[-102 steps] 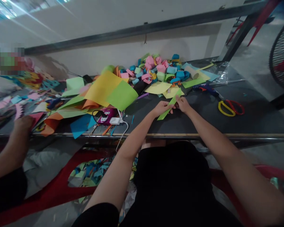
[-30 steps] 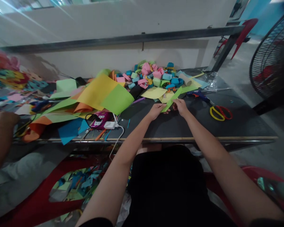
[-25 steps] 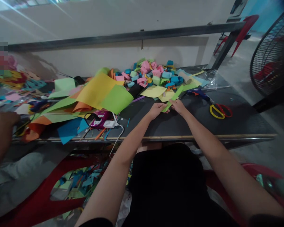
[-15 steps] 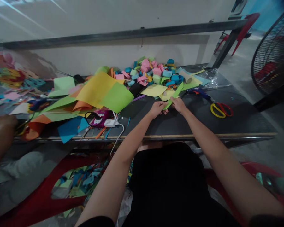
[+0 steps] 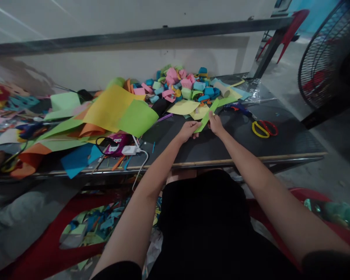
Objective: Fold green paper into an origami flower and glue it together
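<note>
Green strip [image 5: 205, 120]: is pinched near its lower end by left hand [image 5: 188, 130], farther up by right hand [image 5: 217, 125].
Scissors [image 5: 253, 128]: untouched.

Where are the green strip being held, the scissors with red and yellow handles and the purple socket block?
Green strip [image 5: 205, 120], head view: its middle.
Scissors [image 5: 253, 128], head view: the yellow handle.
Purple socket block [image 5: 123, 140], head view: its casing.

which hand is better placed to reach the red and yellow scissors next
Probably the right hand: it is nearer the scissors, which lie off to its side, while the left hand is farther away. Both hold the green strip, so the right must let go first.
</note>
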Available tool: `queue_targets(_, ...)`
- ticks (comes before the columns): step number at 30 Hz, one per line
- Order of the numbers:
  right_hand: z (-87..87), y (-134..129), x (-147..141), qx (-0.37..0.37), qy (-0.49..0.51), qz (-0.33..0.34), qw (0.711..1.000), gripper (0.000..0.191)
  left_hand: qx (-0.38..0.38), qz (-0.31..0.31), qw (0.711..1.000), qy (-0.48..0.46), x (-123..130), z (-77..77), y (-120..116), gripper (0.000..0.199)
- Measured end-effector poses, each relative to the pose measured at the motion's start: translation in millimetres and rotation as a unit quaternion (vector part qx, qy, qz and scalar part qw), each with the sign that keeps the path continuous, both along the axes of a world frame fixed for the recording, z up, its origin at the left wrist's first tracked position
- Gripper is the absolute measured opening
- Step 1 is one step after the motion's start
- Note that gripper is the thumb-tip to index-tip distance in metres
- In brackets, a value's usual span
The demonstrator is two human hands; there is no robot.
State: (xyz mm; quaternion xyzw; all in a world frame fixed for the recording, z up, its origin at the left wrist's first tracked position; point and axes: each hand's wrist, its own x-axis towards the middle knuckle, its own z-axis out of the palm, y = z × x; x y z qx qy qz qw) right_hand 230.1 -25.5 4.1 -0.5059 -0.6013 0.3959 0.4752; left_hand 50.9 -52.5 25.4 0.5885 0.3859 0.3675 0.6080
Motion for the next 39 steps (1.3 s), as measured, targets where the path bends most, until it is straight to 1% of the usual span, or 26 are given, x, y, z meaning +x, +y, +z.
queue_targets(2, 0.1, -1.8, -1.3, 0.011, 0.007, -0.046, 0.999, 0.082, 0.001, -0.011, 1.000, -0.005, 1.4, 0.3, 0.4, 0.040)
queue_targets(3, 0.6, -2.9, -1.6, 0.014, 0.005, -0.056, 0.998, 0.082, 0.002, -0.012, 1.000, -0.008, 2.1, 0.5, 0.6, 0.040)
queue_targets(5, 2.1, -4.8, -1.7, 0.014, -0.009, -0.046, 0.999, 0.081, 0.005, -0.008, 1.000, -0.013, 3.2, 0.4, 1.1, 0.039)
queue_targets(8, 5.0, -5.2, -1.0, 0.044, -0.036, -0.040, 0.998, 0.074, 0.015, -0.002, 1.000, -0.023, 3.3, -0.7, 1.7, 0.038)
queue_targets(10, 6.6, -4.8, -0.9, 0.057, -0.051, -0.043, 0.996, 0.069, 0.018, -0.005, 0.999, -0.029, 2.7, -1.7, 1.9, 0.036)
queue_targets(13, 8.1, -6.6, -1.1, 0.064, -0.077, -0.060, 0.993, 0.067, 0.014, -0.004, 0.999, -0.029, 2.5, -3.3, 2.4, 0.032)
queue_targets(15, 8.5, -10.0, -0.7, 0.094, -0.082, -0.079, 0.989, 0.067, 0.012, 0.011, 1.000, -0.025, 2.9, -4.4, 3.8, 0.029)
queue_targets(17, 8.9, -14.1, 0.3, 0.137, -0.076, -0.115, 0.981, 0.066, 0.017, 0.033, 0.999, -0.028, 3.4, -5.7, 5.9, 0.027)
queue_targets(19, 9.3, -17.5, 1.1, 0.164, -0.074, -0.152, 0.972, 0.060, 0.024, 0.046, 0.998, -0.037, 3.8, -7.2, 8.1, 0.024)
queue_targets(21, 9.7, -19.5, 1.1, 0.176, -0.086, -0.172, 0.965, 0.043, 0.028, 0.051, 0.997, -0.045, 3.9, -8.8, 9.8, 0.022)
queue_targets(23, 9.5, -19.9, -0.3, 0.192, -0.115, -0.171, 0.959, 0.027, 0.026, 0.052, 0.997, -0.052, 3.9, -10.2, 11.2, 0.019)
queue_targets(25, 8.4, -19.1, -2.7, 0.227, -0.165, -0.152, 0.948, 0.031, 0.022, 0.056, 0.996, -0.059, 4.0, -11.5, 12.3, 0.016)
queue_targets(29, 5.1, -16.3, -6.8, 0.300, -0.291, -0.043, 0.908, 0.035, 0.006, 0.096, 0.993, -0.071, 5.2, -12.6, 13.5, 0.011)
queue_targets(30, 4.5, -15.8, -7.0, 0.308, -0.311, -0.024, 0.899, 0.036, 0.002, 0.105, 0.992, -0.072, 5.6, -12.4, 13.4, 0.009)
queue_targets(31, 4.0, -15.4, -7.0, 0.314, -0.322, -0.018, 0.893, 0.036, -0.002, 0.112, 0.991, -0.072, 6.0, -12.0, 13.0, 0.007)
queue_targets(35, 3.5, -14.6, -4.5, 0.329, -0.329, -0.067, 0.883, 0.032, 0.002, 0.121, 0.990, -0.071, 7.0, -9.1, 10.7, 0.018)
queue_targets(39, 3.9, -14.8, -2.8, 0.342, -0.334, -0.094, 0.873, 0.027, 0.014, 0.113, 0.991, -0.065, 6.6, -8.0, 10.8, 0.025)
